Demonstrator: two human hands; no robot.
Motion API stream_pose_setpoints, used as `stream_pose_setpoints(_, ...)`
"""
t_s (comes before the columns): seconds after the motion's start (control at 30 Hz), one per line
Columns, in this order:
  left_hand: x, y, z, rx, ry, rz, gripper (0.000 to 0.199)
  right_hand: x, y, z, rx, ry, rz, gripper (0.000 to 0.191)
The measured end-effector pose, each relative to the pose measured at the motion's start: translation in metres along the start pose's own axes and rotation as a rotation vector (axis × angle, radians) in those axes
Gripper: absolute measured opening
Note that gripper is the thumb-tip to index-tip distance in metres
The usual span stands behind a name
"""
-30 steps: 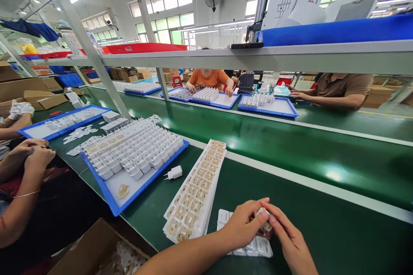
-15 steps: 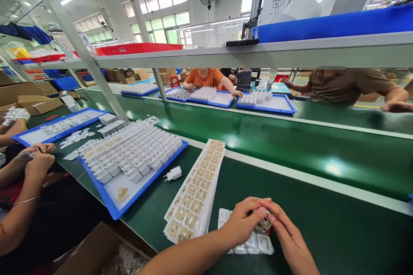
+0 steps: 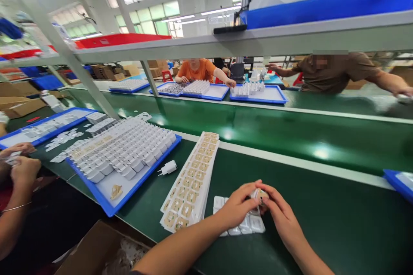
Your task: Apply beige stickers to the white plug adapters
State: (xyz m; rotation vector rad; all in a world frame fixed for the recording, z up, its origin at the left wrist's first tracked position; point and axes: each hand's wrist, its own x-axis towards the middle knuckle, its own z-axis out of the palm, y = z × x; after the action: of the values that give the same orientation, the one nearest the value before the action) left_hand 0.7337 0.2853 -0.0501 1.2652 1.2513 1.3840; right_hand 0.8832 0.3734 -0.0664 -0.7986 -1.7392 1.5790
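My left hand (image 3: pixel 241 201) and my right hand (image 3: pixel 276 203) meet at the fingertips, both closed on a small piece with a tan face (image 3: pixel 263 196) and a clear or shiny edge; the fingers cover most of it. Beneath them, several white square pieces in rows (image 3: pixel 254 225) lie on the green bench, partly covered by my left hand. Left of my hands rests a stack of long white sheets bearing tan cut-out stickers (image 3: pixel 192 183). Beside that stack a single white plug adapter (image 3: pixel 168 167) lies on its side.
A blue-rimmed tray (image 3: pixel 109 211) holds rows of white plug adapters (image 3: pixel 142 148) and a loose tan piece (image 3: pixel 116 191). A co-worker's hands (image 3: pixel 24 161) are at the left. A green conveyor belt (image 3: pixel 274 137) runs behind the bench; another blue tray (image 3: pixel 395 180) shows at right.
The camera view has shifted, bringing a blue tray in at the right edge. My hands stay together on the small piece, whose tan face now shows more.
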Motion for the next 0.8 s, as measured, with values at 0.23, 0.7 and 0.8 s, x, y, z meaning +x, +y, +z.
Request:
stream_pose_setpoints(0.23,-0.005,-0.010,-0.001,-0.015,-0.024,-0.039,0.053,-0.002,-0.015,0.006,0.158,-0.037,0.042,0.024)
stream_pose_setpoints(0.7,-0.011,-0.003,0.002,0.217,-0.014,0.104,0.047,-0.007,-0.020,0.008,0.201,-0.036,0.035,0.016)
stream_pose_setpoints(0.8,-0.012,-0.003,0.000,0.249,-0.027,0.148,0.047,-0.007,-0.020,0.009,0.212,-0.020,0.044,0.016)
